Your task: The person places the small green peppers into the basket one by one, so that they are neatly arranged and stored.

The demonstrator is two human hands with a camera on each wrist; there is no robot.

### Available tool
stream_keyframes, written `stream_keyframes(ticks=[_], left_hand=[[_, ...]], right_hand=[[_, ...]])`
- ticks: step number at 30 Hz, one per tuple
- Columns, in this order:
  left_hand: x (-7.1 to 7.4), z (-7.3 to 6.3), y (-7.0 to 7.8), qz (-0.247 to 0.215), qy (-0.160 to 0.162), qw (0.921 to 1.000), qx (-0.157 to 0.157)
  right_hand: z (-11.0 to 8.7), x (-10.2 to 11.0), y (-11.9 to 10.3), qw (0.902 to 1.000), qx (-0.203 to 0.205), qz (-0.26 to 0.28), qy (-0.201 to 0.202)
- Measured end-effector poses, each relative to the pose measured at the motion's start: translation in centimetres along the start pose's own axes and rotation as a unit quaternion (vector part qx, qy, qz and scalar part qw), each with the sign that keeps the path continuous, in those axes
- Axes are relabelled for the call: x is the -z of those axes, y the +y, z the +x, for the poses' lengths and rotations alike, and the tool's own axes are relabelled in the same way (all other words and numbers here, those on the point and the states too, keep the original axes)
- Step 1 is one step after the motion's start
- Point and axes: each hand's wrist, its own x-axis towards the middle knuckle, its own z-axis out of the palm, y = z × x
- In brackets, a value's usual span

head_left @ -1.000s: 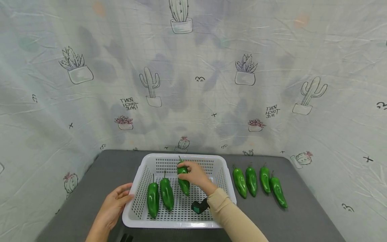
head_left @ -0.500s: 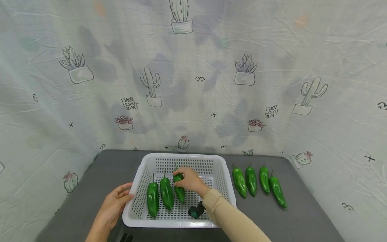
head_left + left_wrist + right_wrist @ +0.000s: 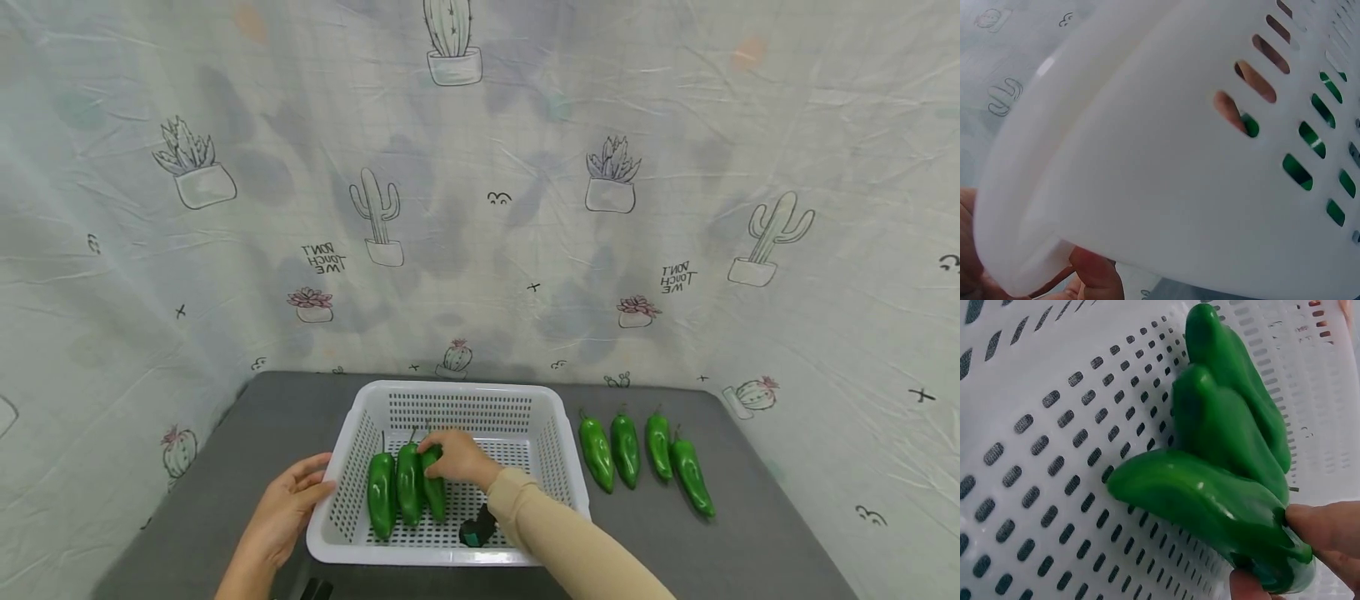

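In the head view a white perforated plastic basket (image 3: 420, 555) stands on the table. My left hand (image 3: 279, 510) grips its left rim, thumb and curled fingers showing round the edge of the basket wall (image 3: 1122, 162) in the left wrist view. Inside, my right hand (image 3: 463, 460) pinches a green pepper (image 3: 436, 500) between thumb and fingers near its stem end. That pepper (image 3: 1191, 494) lies low over the basket floor, close against the middle pepper (image 3: 409, 485). Left of them is another green pepper (image 3: 382, 497), parallel to the middle one.
Several green peppers (image 3: 625, 450) lie in a row on the dark grey table (image 3: 750, 533), right of the basket. A patterned curtain (image 3: 480, 250) rises behind the table. A black wrist camera (image 3: 474, 531) sits under my right wrist, inside the basket.
My right hand has moved left and nearer to me, bringing its pepper down beside the other two. The middle pepper has shifted slightly left. My left hand has stayed on the rim.
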Motion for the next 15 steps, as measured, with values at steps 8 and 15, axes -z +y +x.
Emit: stream_keyframes(ticks=[8,15], left_hand=[[-0.01,-0.08,0.17,0.003,0.003,1.0,0.004],[-0.03,-0.01,0.09,0.0,0.001,1.0,0.004]], right_hand=[[0.09,-0.3,-0.37,0.9981,-0.038,0.037,-0.032],[0.04,-0.46,-0.56,0.9966,-0.058,0.03,-0.052]])
